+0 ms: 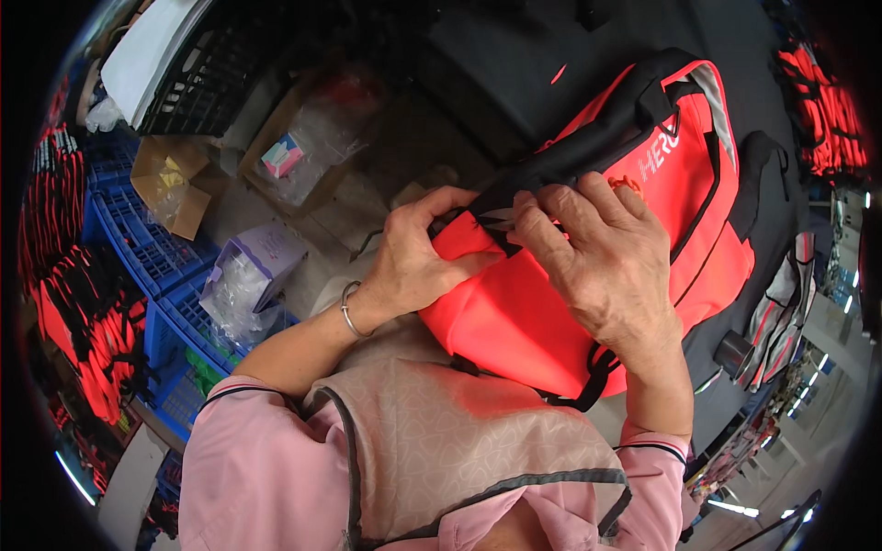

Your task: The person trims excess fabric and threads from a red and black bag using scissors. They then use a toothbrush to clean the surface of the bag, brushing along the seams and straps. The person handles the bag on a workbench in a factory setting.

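A bright red-orange bag (519, 308) with black trim and black straps lies in front of me, tilted up toward the right. My left hand (409, 257) is closed on the bag's near left edge, pinching the fabric between thumb and fingers. Just to the right, my right hand (602, 262) is curled around scissors (628, 185); an orange handle part shows behind the knuckles. Their pale metal blades point left at the black-edged seam beside my left thumb. The fingers hide most of the scissors, and I cannot tell whether the blades touch thread.
Blue plastic crates (152, 239) stand at the left. A purple box (253, 266) holds clear plastic, and an open cardboard box (170, 184) is behind it. Piled red-black pieces (87, 340) line the left side. A dark cylinder (733, 353) sits on the dark table at right.
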Demonstrator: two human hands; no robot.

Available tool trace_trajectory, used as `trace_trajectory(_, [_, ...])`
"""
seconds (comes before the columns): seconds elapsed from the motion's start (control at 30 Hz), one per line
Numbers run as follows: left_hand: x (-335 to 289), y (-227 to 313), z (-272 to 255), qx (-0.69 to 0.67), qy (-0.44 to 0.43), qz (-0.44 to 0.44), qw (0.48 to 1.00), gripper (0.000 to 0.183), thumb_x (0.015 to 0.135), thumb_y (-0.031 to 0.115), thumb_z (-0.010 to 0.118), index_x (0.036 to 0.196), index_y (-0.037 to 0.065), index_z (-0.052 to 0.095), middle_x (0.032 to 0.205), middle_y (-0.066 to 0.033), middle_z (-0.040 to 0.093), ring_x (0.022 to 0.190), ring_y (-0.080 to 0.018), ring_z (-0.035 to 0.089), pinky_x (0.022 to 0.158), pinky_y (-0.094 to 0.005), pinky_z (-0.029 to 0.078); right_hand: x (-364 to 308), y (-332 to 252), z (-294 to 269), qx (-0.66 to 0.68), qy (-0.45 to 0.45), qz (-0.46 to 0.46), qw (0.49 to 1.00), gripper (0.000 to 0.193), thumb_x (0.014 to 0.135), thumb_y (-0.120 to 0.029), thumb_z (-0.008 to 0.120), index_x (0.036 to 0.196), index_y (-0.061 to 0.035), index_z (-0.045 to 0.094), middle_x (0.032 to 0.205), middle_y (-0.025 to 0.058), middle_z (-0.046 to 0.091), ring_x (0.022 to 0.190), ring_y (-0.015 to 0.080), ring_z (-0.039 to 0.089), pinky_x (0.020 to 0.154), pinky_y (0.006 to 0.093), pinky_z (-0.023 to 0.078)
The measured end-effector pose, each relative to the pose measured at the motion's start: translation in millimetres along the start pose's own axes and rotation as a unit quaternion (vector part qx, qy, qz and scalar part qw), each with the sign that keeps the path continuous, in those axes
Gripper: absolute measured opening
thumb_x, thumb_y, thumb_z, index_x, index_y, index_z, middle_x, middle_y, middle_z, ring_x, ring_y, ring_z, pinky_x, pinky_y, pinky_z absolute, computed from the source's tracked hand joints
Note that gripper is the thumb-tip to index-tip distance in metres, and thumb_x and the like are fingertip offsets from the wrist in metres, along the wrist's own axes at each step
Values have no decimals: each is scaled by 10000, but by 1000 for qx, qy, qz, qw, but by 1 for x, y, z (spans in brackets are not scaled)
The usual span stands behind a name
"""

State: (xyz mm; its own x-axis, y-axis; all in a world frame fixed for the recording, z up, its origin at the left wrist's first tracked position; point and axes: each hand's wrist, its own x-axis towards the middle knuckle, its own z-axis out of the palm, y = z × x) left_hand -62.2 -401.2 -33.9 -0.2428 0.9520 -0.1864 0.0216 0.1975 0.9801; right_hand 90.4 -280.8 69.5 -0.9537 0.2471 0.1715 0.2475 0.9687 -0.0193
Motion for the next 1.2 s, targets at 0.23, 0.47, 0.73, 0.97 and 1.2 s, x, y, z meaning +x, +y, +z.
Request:
trace_trajectory(0.23, [1,0,-1,26,5,6,1000,553,671,166,874,1141,-25,653,974,-132,717,892,-197,701,798,-328,556,10,-3,1,-2,-4,-30,1000,167,686,-158,680,828,-77,647,826,7,615,844,160,577,631,287,435])
trace_trajectory(0.47, [-1,-4,2,23,20,42,999,511,691,142,841,1140,-14,653,996,-140,689,910,-237,696,806,-342,553,21,-7,-4,-16,-58,-107,992,237,643,-191,679,848,-75,657,889,13,637,885,162,590,624,305,432])
trace_trajectory(0.73, [4,-7,0,47,12,44,998,522,686,187,869,1119,-14,659,980,-134,696,900,-245,704,806,-342,554,16,24,4,112,-19,-1,993,186,719,-173,744,818,-63,631,752,42,603,790,211,584,635,350,504])
trace_trajectory(0.97, [6,-19,-1,25,13,79,997,542,677,132,872,1139,-38,645,936,-110,720,851,-179,691,799,-309,547,13,11,19,303,-36,135,943,485,706,-75,801,1159,-104,632,1036,57,609,841,300,660,690,391,567])
trace_trajectory(1.2, [15,-14,-8,78,-24,81,993,554,720,237,860,1161,-33,660,1062,-153,722,987,-232,706,897,-345,543,10,13,57,376,75,209,900,220,736,58,742,924,-17,658,855,120,615,744,291,641,680,353,551])
